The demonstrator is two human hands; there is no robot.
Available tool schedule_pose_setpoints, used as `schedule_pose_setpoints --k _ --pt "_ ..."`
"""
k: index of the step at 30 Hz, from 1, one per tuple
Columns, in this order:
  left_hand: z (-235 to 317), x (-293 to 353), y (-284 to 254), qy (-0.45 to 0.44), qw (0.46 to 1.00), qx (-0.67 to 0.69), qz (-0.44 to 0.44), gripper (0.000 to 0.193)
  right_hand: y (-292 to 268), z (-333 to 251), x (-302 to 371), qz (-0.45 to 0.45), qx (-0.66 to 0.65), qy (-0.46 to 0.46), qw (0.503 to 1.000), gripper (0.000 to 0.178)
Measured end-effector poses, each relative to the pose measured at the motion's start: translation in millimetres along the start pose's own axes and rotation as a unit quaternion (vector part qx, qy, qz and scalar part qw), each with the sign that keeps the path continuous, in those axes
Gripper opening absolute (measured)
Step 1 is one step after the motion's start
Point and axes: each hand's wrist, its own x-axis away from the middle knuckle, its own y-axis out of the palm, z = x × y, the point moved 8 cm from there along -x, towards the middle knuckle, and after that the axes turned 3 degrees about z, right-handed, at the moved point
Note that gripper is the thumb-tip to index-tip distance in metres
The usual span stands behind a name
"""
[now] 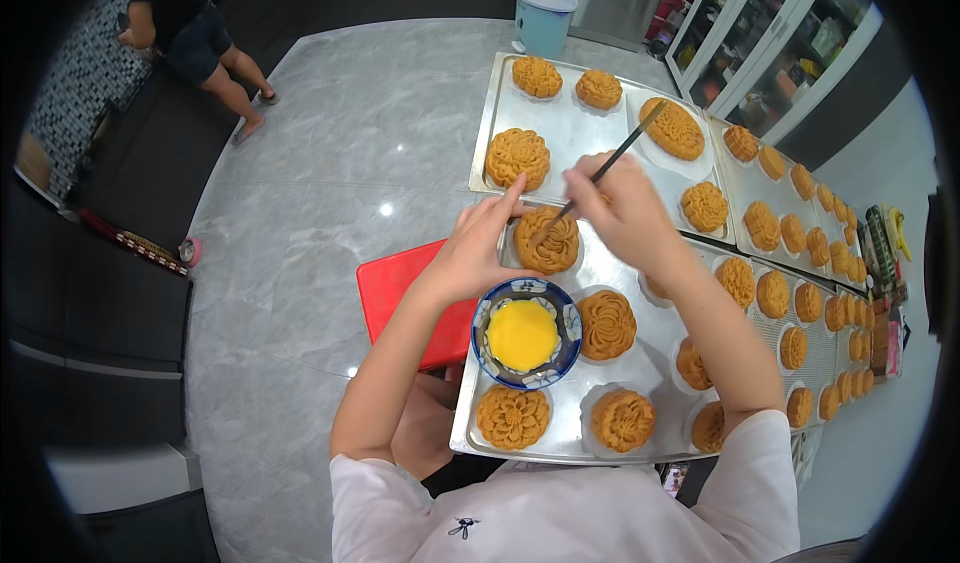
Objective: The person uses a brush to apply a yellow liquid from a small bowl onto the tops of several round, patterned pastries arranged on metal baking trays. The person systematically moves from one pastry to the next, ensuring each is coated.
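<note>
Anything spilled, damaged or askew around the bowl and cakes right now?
Nothing is plainly wrong: no spill shows around the bowl, and the cakes in clear view look whole. The bowl does sit close to the tray's left edge, perhaps slightly exposed to a knock.

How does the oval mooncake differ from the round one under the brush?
The oval mooncake looks bigger and stretched; the round mooncake is smaller and circular. The oval mooncake sits on the farther tray, the round mooncake on the nearer tray, under the brush. Both are golden-brown with raised patterns.
</note>
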Motion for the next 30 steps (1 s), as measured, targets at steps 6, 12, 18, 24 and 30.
schedule_pose_setpoints --k 6,12,18,24,30 --pt "9 6 22 -0.017 1.000 0.014 0.001 0.130 -22 -10 14 0.009 0.089 -0.047 0.995 0.021" --pt "7 5 20 0.003 1.000 0.008 0.008 0.129 -8 -4 16 -0.047 -0.010 0.015 0.999 0.025" --pt "10 6 18 0.010 1.000 0.015 0.011 0.129 -32 20 28 -0.037 -0.126 0.235 0.963 0.032" --pt "6 4 17 0.011 1.000 0.006 0.026 0.129 -34 18 33 -0.029 0.002 0.094 0.995 0.028" --pt "5 7 16 0.003 1.000 0.005 0.022 0.130 -26 -29 40 -0.016 0.048 -0.061 0.997 0.021"
